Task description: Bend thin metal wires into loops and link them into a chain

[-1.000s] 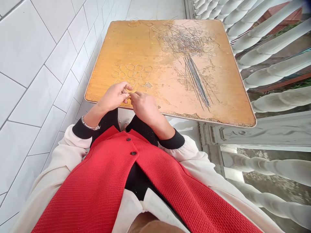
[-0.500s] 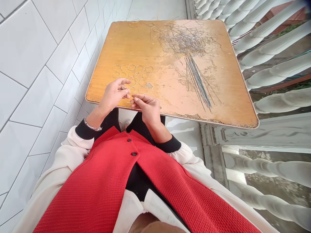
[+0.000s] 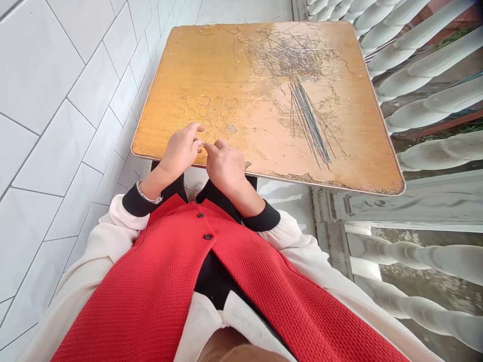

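Observation:
My left hand (image 3: 181, 148) and my right hand (image 3: 225, 163) meet over the near edge of the wooden table (image 3: 211, 60), fingertips almost touching. A thin wire is pinched between them; only a short bit shows, and the rest is hidden by the fingers. My left thumb and fingers close on it, while my right hand is turned knuckles up with its fingers curled. Just beyond the hands lie several thin wire rings (image 3: 218, 102) in loose rows on the tabletop.
Straight grey wires (image 3: 310, 123) lie in a bundle on the table's right half. Behind them is a tangled heap of wire (image 3: 296, 56). A white tiled wall (image 3: 49, 125) runs along the left, and a white balustrade (image 3: 422, 115) stands close on the right.
My right hand has rolled over, from a thumb-up pinch to knuckles up, and come closer to the left. My left fingers have drawn in; the ring-like wire there is now mostly hidden.

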`<state>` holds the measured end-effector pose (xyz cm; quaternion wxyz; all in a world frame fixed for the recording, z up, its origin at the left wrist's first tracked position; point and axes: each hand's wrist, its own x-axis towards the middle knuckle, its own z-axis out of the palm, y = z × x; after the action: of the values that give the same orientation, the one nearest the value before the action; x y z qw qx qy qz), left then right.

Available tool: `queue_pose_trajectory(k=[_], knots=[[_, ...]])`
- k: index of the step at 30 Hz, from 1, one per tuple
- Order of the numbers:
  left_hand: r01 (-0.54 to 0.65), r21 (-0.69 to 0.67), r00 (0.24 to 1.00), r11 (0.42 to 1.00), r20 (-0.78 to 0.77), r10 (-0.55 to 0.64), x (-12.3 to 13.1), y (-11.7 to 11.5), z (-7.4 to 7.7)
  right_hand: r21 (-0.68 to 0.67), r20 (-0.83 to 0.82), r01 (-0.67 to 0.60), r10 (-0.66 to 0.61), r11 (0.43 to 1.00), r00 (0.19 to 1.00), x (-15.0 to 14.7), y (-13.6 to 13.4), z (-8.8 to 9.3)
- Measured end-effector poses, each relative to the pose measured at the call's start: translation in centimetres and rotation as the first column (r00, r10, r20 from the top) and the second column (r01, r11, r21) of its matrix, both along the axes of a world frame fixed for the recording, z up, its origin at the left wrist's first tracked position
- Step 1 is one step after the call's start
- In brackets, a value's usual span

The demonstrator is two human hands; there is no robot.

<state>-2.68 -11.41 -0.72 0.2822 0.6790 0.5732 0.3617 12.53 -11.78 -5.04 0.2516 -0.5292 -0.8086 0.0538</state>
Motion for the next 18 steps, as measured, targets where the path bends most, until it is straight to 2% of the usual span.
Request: queue_pose_trajectory(k=[3, 6, 10, 13, 18], knots=[[-0.002, -0.002, 0.999, 1.0, -0.042, 0.002, -0.07, -0.06, 0.34, -0.015, -0.092, -0.065, 0.063, 0.998, 0.994, 0.24, 0.33, 0.07], [0.016, 0.007, 1.0, 1.0, -0.001, -0.016, -0.36, 0.06, 0.25, -0.033, -0.311, -0.142, 0.125, 0.989, 0.942, 0.6, 0.68, 0.06], [0.034, -0.001, 0.995, 0.999, 0.096, -0.033, -0.73, 0.25, 0.09, -0.175, -0.572, -0.172, 0.043, 0.969, 0.819, 0.78, 0.88, 0.13], [0.048, -0.013, 0.993, 0.999, 0.113, -0.046, -0.81, 0.31, 0.24, -0.227, -0.649, -0.197, 0.003, 0.954, 0.761, 0.66, 0.77, 0.37], [0.068, -0.03, 0.991, 0.997, 0.118, -0.064, -0.81, 0.39, 0.47, -0.275, -0.698, -0.214, -0.042, 0.937, 0.715, 0.36, 0.74, 0.64]])
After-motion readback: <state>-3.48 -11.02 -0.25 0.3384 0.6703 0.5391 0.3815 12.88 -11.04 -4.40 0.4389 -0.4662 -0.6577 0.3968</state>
